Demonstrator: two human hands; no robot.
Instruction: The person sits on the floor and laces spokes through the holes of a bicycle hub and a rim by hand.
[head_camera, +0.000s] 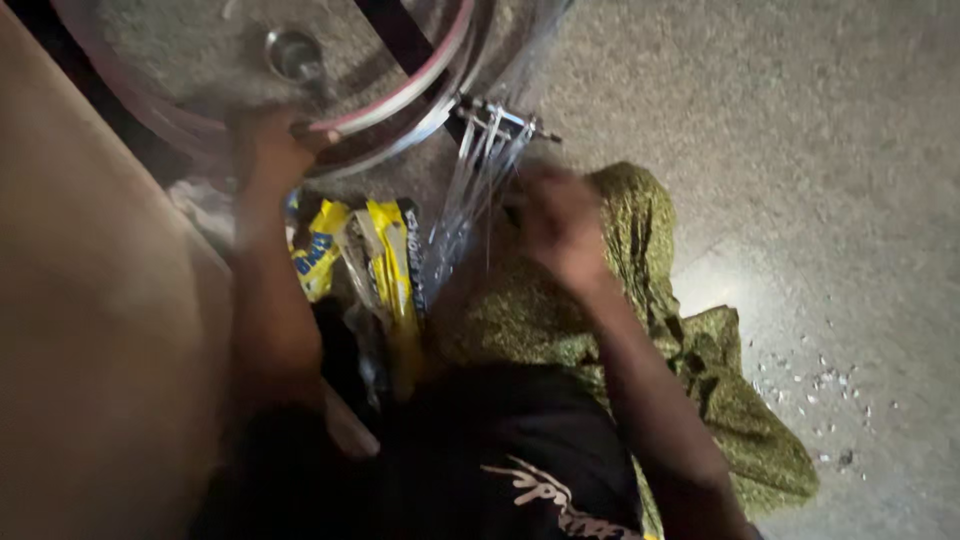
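A bicycle wheel rim (400, 95) with a pinkish edge curves across the top of the view. Thin metal spokes (465, 215) run down from a small metal hub part (500, 120). My left hand (272, 148) is closed around the lower edge of the rim. My right hand (555, 225) is blurred and sits against the spokes just below the hub part; its grip is unclear. A black strap or bar (400, 35) crosses behind the rim.
A crumpled green cloth (700, 350) lies under my right arm on the grey concrete floor (800, 130). Yellow and blue wrappers (385, 255) lie between my arms. A broad brown surface (90, 330) fills the left. White specks (820, 385) dot the floor.
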